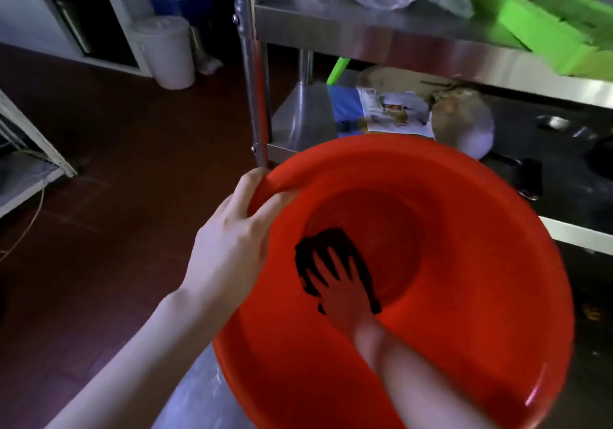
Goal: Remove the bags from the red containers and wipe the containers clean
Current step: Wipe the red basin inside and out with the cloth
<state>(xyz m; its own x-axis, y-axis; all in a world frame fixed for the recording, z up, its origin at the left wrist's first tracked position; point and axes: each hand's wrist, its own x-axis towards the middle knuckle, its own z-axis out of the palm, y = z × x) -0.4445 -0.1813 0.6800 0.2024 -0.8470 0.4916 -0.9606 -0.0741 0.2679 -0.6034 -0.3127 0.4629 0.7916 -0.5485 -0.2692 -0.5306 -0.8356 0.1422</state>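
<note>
The left grip (232, 229) curls round the rim of a red basin (464, 246), holding it. Inside, the right grip (345, 292) lies flat, fingers spread, pressing a dark cloth (338, 237) near the bottom. A steel shelf (381, 43) stands just behind.

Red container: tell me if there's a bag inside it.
No: the container holds only a dark cloth pressed under the right hand, while the left hand grips its rim.
</note>
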